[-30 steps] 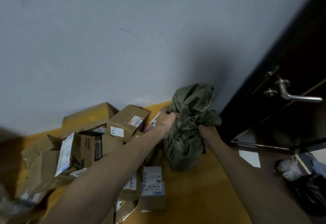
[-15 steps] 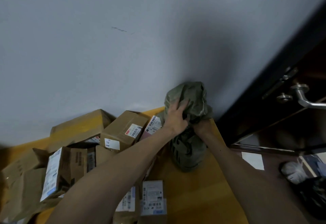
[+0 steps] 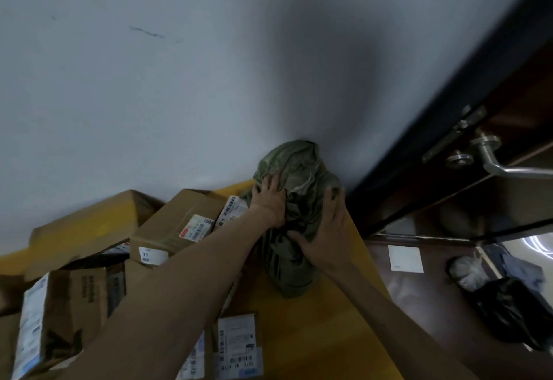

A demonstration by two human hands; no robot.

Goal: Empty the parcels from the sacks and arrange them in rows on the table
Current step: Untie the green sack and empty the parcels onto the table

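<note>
Yellow table point(image 3: 314, 334): left hand point(image 3: 269, 200), right hand point(image 3: 324, 233) press sack point(image 3: 294, 272), grip apart, fingers straight.

The left hand point(image 3: 269, 200) rests with fingers spread on the upper left of a crumpled green sack point(image 3: 294, 275), and the right hand point(image 3: 326, 230) lies flat against its right side. The sack sits at the far right corner of the yellow table point(image 3: 314, 337), against the wall. Cardboard parcels point(image 3: 176, 230) lie heaped just left of it.

Olive-green sack point(image 3: 294, 200), brown boxes point(image 3: 176, 227) with white labels point(image 3: 152, 255), yellow table point(image 3: 314, 334), grey wall point(image 3: 209, 80), dark brown door point(image 3: 514, 104)
</note>
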